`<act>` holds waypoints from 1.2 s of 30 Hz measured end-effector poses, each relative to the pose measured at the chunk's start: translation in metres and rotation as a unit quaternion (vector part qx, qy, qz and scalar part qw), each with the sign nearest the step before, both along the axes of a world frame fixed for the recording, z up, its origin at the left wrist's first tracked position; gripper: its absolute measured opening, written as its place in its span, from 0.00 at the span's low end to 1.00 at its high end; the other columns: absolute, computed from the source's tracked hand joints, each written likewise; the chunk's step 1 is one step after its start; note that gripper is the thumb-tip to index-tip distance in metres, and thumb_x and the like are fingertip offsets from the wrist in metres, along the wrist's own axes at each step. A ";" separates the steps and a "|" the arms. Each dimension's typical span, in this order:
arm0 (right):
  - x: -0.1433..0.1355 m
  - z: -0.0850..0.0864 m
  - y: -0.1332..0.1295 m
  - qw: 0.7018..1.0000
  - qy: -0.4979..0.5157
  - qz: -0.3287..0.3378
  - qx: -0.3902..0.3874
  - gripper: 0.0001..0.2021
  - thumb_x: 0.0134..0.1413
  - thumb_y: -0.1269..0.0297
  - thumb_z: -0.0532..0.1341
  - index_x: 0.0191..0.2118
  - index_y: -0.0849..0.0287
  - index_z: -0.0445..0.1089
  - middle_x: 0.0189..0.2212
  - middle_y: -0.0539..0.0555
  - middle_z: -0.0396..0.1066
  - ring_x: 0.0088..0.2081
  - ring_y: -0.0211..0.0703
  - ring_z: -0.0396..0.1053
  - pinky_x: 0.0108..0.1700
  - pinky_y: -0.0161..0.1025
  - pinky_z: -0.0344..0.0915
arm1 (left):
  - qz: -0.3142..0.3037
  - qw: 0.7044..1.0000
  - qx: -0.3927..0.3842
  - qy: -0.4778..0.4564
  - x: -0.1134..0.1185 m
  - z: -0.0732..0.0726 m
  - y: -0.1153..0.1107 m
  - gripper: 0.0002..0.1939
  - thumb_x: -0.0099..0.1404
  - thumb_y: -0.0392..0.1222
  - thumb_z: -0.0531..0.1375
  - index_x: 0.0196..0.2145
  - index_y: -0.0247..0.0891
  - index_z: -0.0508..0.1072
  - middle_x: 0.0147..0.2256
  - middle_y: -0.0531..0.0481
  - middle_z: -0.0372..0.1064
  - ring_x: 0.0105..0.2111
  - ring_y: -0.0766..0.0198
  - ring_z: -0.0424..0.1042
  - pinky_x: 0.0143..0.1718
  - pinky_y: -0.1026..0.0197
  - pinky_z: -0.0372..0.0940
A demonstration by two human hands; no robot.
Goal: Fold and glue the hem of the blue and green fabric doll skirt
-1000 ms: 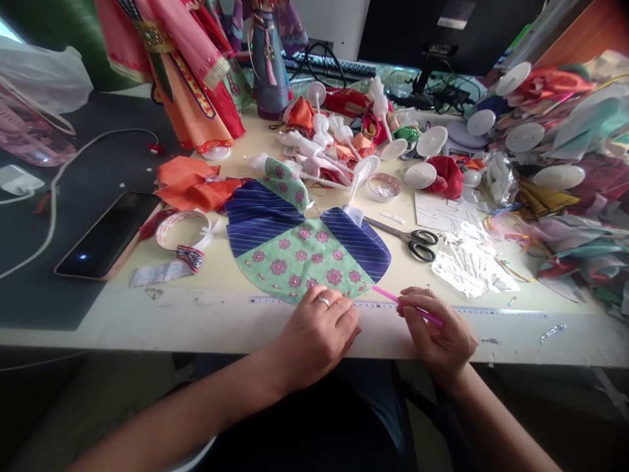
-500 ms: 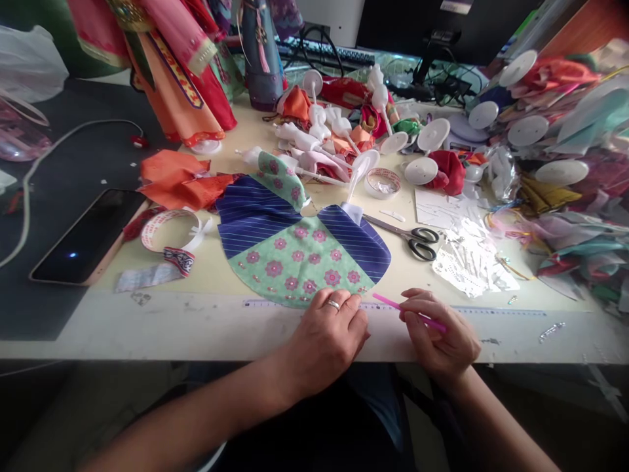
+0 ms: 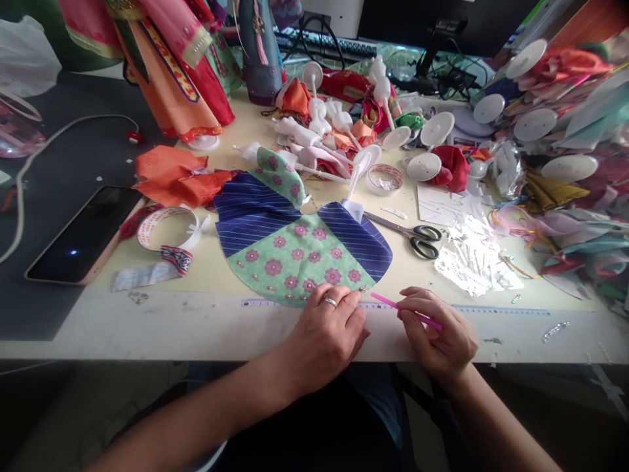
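A round piece of cloth, green with pink flowers and striped blue panels (image 3: 309,252), lies flat on the table near its front edge. My left hand (image 3: 331,328), with a ring on one finger, rests on the cloth's lower edge, its fingers curled; whatever is under the fingertips is hidden. In my right hand (image 3: 437,331) a thin pink stick (image 3: 383,300) is pinched, its tip close to the cloth's lower right edge. Small beads sit along the green cloth's border. A ruler (image 3: 501,310) lies partly beneath the cloth and hands.
Scissors (image 3: 417,237) lie right of the cloth, beside shiny white sheets (image 3: 476,262). Left are a tape roll (image 3: 150,229) and a phone (image 3: 81,236). Doll parts, fabric scraps and dressed figures (image 3: 167,78) crowd the back.
The view has shifted slightly. The pink stick stays in my right hand, near the cloth's edge, and my left hand remains on the cloth.
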State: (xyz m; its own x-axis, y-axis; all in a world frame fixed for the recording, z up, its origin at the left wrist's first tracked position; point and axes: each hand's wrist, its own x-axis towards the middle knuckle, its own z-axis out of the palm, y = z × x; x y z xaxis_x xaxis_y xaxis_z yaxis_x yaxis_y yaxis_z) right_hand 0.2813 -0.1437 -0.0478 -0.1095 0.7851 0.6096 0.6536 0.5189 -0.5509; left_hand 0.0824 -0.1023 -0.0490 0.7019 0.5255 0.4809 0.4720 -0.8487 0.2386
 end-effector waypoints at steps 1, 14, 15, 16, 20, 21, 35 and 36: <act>0.000 0.000 0.000 1.000 -0.001 0.001 -0.001 0.13 0.48 0.83 0.60 0.39 0.61 0.68 0.27 0.53 0.68 0.33 0.43 0.68 0.37 0.45 0.70 | 0.000 1.000 -0.001 -0.001 0.000 0.000 0.000 0.10 0.67 0.39 0.55 0.36 0.29 0.72 0.45 0.40 0.73 0.45 0.51 0.69 0.49 0.47 0.61; 0.002 0.000 0.000 1.000 0.013 0.015 -0.015 0.12 0.50 0.83 0.58 0.39 0.62 0.67 0.27 0.53 0.67 0.34 0.44 0.68 0.37 0.47 0.69 | 0.008 1.000 0.008 0.017 0.006 -0.004 0.001 0.14 0.67 0.47 0.55 0.37 0.30 0.71 0.47 0.38 0.71 0.49 0.48 0.66 0.56 0.41 0.56; 0.002 0.000 -0.001 1.000 0.023 0.014 -0.013 0.13 0.50 0.83 0.58 0.39 0.62 0.68 0.27 0.53 0.67 0.33 0.44 0.68 0.37 0.48 0.69 | 0.009 1.000 0.013 0.023 0.007 -0.004 0.001 0.14 0.67 0.47 0.55 0.37 0.30 0.71 0.47 0.38 0.71 0.49 0.48 0.66 0.56 0.41 0.56; 0.003 -0.001 -0.002 0.999 0.035 0.012 -0.009 0.13 0.50 0.82 0.57 0.40 0.62 0.68 0.27 0.52 0.67 0.33 0.44 0.68 0.38 0.49 0.69 | 0.010 0.999 0.019 0.029 0.007 -0.003 0.001 0.14 0.67 0.47 0.55 0.37 0.30 0.71 0.46 0.38 0.71 0.48 0.48 0.67 0.56 0.41 0.56; 0.005 -0.005 -0.005 0.997 0.071 -0.015 0.000 0.13 0.49 0.82 0.57 0.39 0.60 0.69 0.26 0.51 0.66 0.32 0.45 0.69 0.38 0.51 0.70 | 0.007 0.999 0.035 0.038 0.008 -0.002 0.001 0.14 0.67 0.47 0.56 0.36 0.30 0.71 0.45 0.37 0.72 0.47 0.48 0.68 0.56 0.40 0.56; 0.005 -0.005 -0.006 0.997 0.071 -0.020 -0.001 0.13 0.49 0.82 0.58 0.39 0.60 0.69 0.26 0.51 0.66 0.32 0.45 0.69 0.38 0.51 0.70 | 0.009 0.999 0.035 0.029 0.008 -0.002 0.001 0.14 0.67 0.46 0.56 0.36 0.30 0.71 0.45 0.37 0.72 0.47 0.48 0.69 0.56 0.40 0.56; 0.001 -0.007 -0.005 0.994 0.078 -0.074 0.018 0.10 0.52 0.76 0.59 0.39 0.58 0.71 0.26 0.52 0.70 0.32 0.47 0.72 0.36 0.49 0.70 | -0.006 1.000 -0.010 0.000 0.005 -0.002 0.003 0.12 0.67 0.45 0.55 0.37 0.32 0.72 0.48 0.39 0.72 0.52 0.47 0.66 0.58 0.39 0.54; 0.001 -0.008 -0.005 0.994 0.078 -0.078 0.018 0.09 0.52 0.76 0.59 0.39 0.58 0.71 0.26 0.52 0.70 0.33 0.47 0.72 0.36 0.48 0.70 | -0.007 1.000 -0.014 -0.015 0.004 -0.002 0.004 0.12 0.66 0.44 0.56 0.37 0.32 0.72 0.48 0.39 0.72 0.52 0.47 0.66 0.58 0.39 0.54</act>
